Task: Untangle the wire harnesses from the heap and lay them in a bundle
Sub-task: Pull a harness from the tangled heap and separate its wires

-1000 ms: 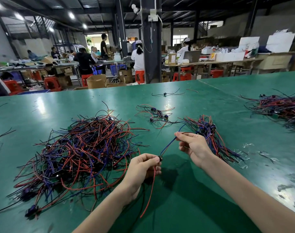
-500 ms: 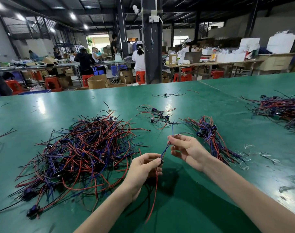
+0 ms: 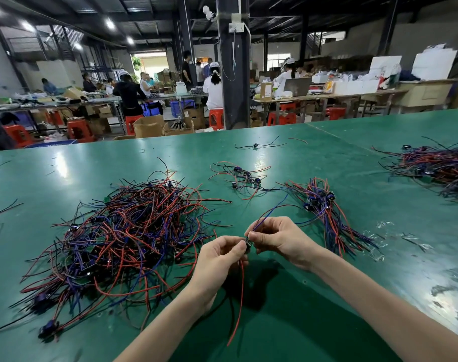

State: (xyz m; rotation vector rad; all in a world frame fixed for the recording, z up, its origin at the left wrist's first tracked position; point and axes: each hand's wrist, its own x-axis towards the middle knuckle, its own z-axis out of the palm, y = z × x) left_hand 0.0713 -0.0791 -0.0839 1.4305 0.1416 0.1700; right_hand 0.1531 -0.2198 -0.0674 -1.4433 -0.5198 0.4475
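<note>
My left hand [image 3: 220,257] and right hand [image 3: 280,239] both pinch one wire harness [image 3: 247,242], between the big heap [image 3: 123,231] and the bundle [image 3: 324,205].

Above the green tabletop [image 3: 314,333], the left grip [image 3: 220,259] and right grip [image 3: 281,240] met fingertip to fingertip, both pinching one harness [image 3: 247,242] at its small connector — a red wire hung down from it, a blue one arched up to the right. The tangled heap [image 3: 118,236] lay to the left; the bundle [image 3: 324,212] lay just right of the hands, with a small cluster [image 3: 245,176] behind.
</note>
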